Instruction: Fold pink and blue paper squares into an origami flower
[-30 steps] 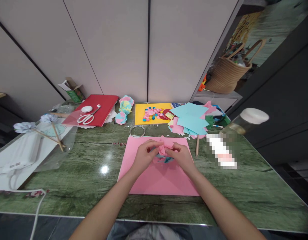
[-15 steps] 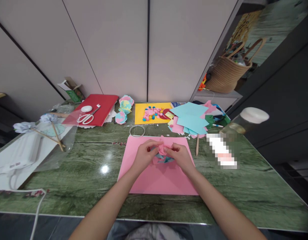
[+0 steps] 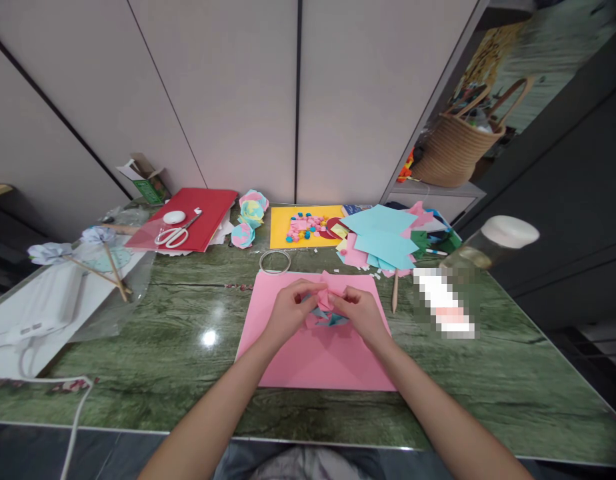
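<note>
Both hands meet over a pink sheet of paper (image 3: 308, 363) on the green table. My left hand (image 3: 294, 305) pinches the left side of a folded pink and blue paper flower (image 3: 326, 303). On its right side, my right hand (image 3: 359, 308) pinches the same flower between thumb and fingers. Pink paper points up between the fingertips, and blue paper shows beneath. The fingers hide part of the flower. Just behind the sheet lies a roll of clear tape or a ring (image 3: 275, 262).
White scissors (image 3: 173, 235) lie on a red folder (image 3: 203, 207) at the back left. Finished-looking paper flowers (image 3: 251, 213), a yellow sheet (image 3: 278, 227) with small colored balls, and blue paper pieces (image 3: 383, 233) line the back. A wooden stick (image 3: 395, 293) and a lidded jar (image 3: 488, 240) are right.
The hands keep their pinch on the paper flower in almost the same place. The whole view has shifted very slightly.
</note>
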The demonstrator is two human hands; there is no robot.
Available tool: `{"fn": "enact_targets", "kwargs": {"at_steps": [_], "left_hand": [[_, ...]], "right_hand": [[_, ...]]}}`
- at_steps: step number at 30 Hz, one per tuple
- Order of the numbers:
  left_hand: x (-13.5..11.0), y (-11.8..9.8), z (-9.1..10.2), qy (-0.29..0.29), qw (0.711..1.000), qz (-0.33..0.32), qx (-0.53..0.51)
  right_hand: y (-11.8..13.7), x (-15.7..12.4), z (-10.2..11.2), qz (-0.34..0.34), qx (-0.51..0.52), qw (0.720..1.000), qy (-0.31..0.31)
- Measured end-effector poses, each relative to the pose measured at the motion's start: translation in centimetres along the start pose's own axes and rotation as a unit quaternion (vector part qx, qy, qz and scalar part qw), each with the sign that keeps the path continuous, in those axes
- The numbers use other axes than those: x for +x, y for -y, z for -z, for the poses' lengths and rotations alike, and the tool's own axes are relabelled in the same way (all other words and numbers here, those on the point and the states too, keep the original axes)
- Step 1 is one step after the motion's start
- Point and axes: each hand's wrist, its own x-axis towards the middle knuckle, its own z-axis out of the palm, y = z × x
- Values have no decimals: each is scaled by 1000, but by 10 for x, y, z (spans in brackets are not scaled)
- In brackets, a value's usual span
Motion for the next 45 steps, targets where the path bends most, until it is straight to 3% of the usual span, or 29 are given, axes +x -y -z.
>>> {"fn": "enact_targets", "kwargs": {"at_steps": [30, 45], "left_hand": [[-2, 0, -3, 2, 1000, -5, 8], [-1, -1, -4, -1, 1000, 7, 4]], "right_hand": [[0, 0, -2, -1, -22, 1000, -14], [3, -4, -3, 8, -37, 999, 24]]}}
